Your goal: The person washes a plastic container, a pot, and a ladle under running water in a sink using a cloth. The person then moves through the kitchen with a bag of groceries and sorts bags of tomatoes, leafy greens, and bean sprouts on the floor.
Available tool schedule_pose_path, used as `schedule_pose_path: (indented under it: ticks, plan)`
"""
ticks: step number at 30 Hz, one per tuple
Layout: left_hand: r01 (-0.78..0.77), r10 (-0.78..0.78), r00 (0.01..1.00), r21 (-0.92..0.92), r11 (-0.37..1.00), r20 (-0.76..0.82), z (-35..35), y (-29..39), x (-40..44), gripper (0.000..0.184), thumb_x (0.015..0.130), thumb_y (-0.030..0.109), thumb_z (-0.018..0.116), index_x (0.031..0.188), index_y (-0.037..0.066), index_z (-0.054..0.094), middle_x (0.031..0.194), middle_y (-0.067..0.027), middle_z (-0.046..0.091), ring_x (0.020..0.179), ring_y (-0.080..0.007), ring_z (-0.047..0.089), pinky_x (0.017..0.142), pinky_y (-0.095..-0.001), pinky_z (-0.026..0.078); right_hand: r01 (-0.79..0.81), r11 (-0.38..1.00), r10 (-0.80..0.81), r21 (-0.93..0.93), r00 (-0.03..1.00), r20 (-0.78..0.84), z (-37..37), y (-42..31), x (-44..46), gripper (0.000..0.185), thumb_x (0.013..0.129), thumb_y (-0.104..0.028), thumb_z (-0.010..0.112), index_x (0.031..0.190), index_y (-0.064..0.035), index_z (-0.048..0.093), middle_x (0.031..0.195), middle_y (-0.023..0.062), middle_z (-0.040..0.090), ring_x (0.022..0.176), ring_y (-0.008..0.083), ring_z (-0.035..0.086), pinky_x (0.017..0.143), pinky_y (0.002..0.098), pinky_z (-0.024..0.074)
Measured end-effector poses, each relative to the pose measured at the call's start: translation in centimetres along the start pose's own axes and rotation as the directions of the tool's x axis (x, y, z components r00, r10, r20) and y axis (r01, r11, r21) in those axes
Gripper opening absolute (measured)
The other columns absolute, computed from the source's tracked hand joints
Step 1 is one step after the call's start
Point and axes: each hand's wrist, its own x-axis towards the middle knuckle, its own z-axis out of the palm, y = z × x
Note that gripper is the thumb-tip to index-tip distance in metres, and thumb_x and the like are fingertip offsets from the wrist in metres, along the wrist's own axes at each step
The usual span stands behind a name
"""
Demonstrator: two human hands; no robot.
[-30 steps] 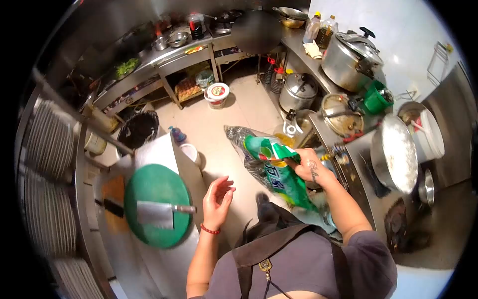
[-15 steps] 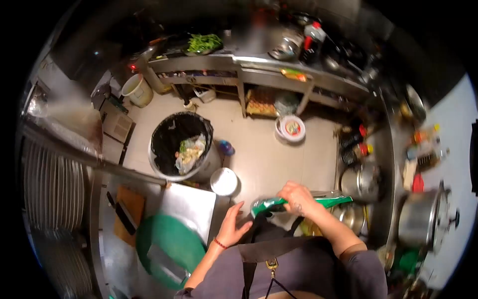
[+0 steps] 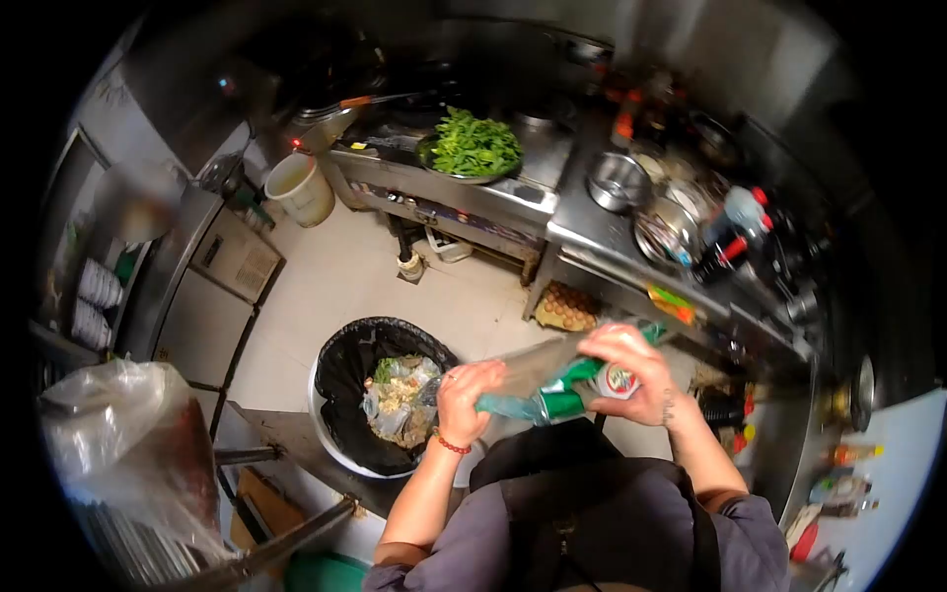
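A green-and-clear plastic bag (image 3: pixel 562 400) stretches between my two hands in front of my body. My left hand (image 3: pixel 468 403), with a red bead bracelet at the wrist, is closed on the bag's left end. The fingers of my right hand (image 3: pixel 636 373) are curled over its right part. Beyond the right hand, partly hidden by it, a white bucket with a red-labelled lid (image 3: pixel 618 381) stands on the floor. Left of my left hand is a bin (image 3: pixel 330 395) lined with a black bag, with food scraps and plastic (image 3: pixel 402 390) inside.
Ahead, a steel counter (image 3: pixel 582 229) carries leafy greens (image 3: pixel 476 145), pots (image 3: pixel 619 182) and bottles. Eggs (image 3: pixel 567 306) sit on its lower shelf. A pale bucket (image 3: pixel 300 189) stands at the back left. A clear plastic bag (image 3: pixel 133 434) hangs near left. Bottles line the right side.
My left hand was open and apart from the green bag; now it holds one end. The bag has moved forward and spread out. My view has turned left.
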Motion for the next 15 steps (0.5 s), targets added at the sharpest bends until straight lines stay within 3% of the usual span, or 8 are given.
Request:
schedule_pose_path:
  ticks: [2, 3, 5, 8, 9, 11, 13, 15]
  plan:
    - [0.076, -0.070, 0.986, 0.035, 0.997, -0.153, -0.2, -3.8, 3.6, 0.037, 0.060, -0.004, 0.053, 0.094, 0.004, 0.065, 0.096, -0.0110, 0.066, 0.091, -0.0271, 0.061, 0.081, -0.0341, 0.045, 0.012, 0.999, -0.017, -0.040, 0.992, -0.124, -1.5, 4.1, 4.9, 0.060, 0.061, -0.018, 0.076, 0.116, -0.0031, 0.056, 0.115, 0.0136, 0.054, 0.112, 0.0314, 0.047, 0.095, 0.0409, 0.0376]
    - [0.120, -0.115, 0.971, 0.014, 0.993, -0.209, -0.5, -5.6, 5.2, 0.038, 0.061, -0.004, 0.051, 0.096, 0.002, 0.064, 0.096, -0.0125, 0.065, 0.091, -0.0284, 0.061, 0.081, -0.0349, 0.046, 0.005, 0.997, -0.022, -0.081, 0.978, -0.209, -1.9, 6.5, 6.9, 0.050, 0.068, -0.013, 0.073, 0.113, -0.0009, 0.056, 0.113, 0.0154, 0.053, 0.108, 0.0281, 0.052, 0.092, 0.0383, 0.0412]
    - [0.237, -0.209, 0.920, 0.046, 0.970, -0.332, -0.6, -10.6, 7.3, 0.039, 0.062, -0.003, 0.049, 0.097, 0.002, 0.064, 0.096, -0.0136, 0.065, 0.091, -0.0298, 0.061, 0.081, -0.0363, 0.046, -0.100, 0.977, 0.169, 0.190, 0.902, -0.398, -1.0, 11.9, 11.8, 0.032, 0.076, -0.005, 0.066, 0.107, 0.0010, 0.058, 0.105, 0.0129, 0.057, 0.092, 0.0195, 0.059, 0.082, 0.0306, 0.0469]
    - [0.426, -0.364, 0.794, 0.020, 0.904, -0.487, -2.5, -15.9, 9.3, 0.034, 0.064, -0.002, 0.049, 0.095, -0.001, 0.063, 0.091, -0.0170, 0.064, 0.087, -0.0325, 0.062, 0.082, -0.0364, 0.046, -0.250, 0.858, 0.414, 0.448, 0.853, -0.317, 1.0, 20.8, 19.6, 0.016, 0.083, 0.002, 0.059, 0.099, 0.0013, 0.060, 0.083, 0.0036, 0.061, 0.070, 0.0081, 0.058, 0.068, 0.0204, 0.0476]
    - [0.490, -0.409, 0.740, 0.011, 0.872, -0.534, -3.4, -17.1, 10.1, 0.031, 0.066, -0.003, 0.050, 0.094, -0.002, 0.063, 0.090, -0.0172, 0.064, 0.087, -0.0317, 0.062, 0.081, -0.0359, 0.047, -0.235, 0.866, 0.386, 0.442, 0.875, -0.293, 2.2, 23.1, 22.7, 0.019, 0.081, 0.004, 0.060, 0.099, 0.0009, 0.060, 0.082, 0.0040, 0.062, 0.073, 0.0084, 0.058, 0.069, 0.0207, 0.0479]
    - [0.558, -0.376, 0.664, 0.094, 0.824, -0.646, -5.3, -19.1, 11.2, 0.024, 0.072, -0.003, 0.051, 0.093, -0.004, 0.062, 0.089, -0.0161, 0.064, 0.085, -0.0271, 0.063, 0.078, -0.0333, 0.047, -0.261, 0.750, 0.419, 0.608, 0.899, -0.130, 4.9, 24.5, 29.4, 0.017, 0.079, 0.004, 0.062, 0.096, 0.0013, 0.062, 0.083, 0.0051, 0.063, 0.074, 0.0092, 0.060, 0.070, 0.0213, 0.0483]
    - [0.637, -0.415, 0.494, -0.007, 0.771, -0.764, -7.1, -21.0, 11.8, 0.019, 0.078, -0.001, 0.052, 0.093, -0.005, 0.062, 0.088, -0.0152, 0.065, 0.084, -0.0236, 0.062, 0.077, -0.0315, 0.047, -0.191, 0.846, 0.228, 0.497, 0.974, -0.014, 8.4, 26.0, 35.6, 0.014, 0.078, 0.002, 0.064, 0.091, 0.0009, 0.063, 0.082, 0.0057, 0.065, 0.074, 0.0100, 0.061, 0.069, 0.0223, 0.0487]
    - [0.731, -0.384, 0.390, 0.028, 0.682, -0.837, -9.7, -21.1, 12.5, 0.020, 0.079, -0.003, 0.050, 0.096, -0.005, 0.061, 0.090, -0.0138, 0.064, 0.083, -0.0210, 0.062, 0.075, -0.0298, 0.047, -0.117, 0.901, 0.065, 0.417, 0.988, 0.137, 11.1, 24.9, 41.6, 0.011, 0.077, 0.000, 0.066, 0.087, -0.0008, 0.064, 0.080, 0.0058, 0.066, 0.073, 0.0120, 0.062, 0.067, 0.0241, 0.0489]
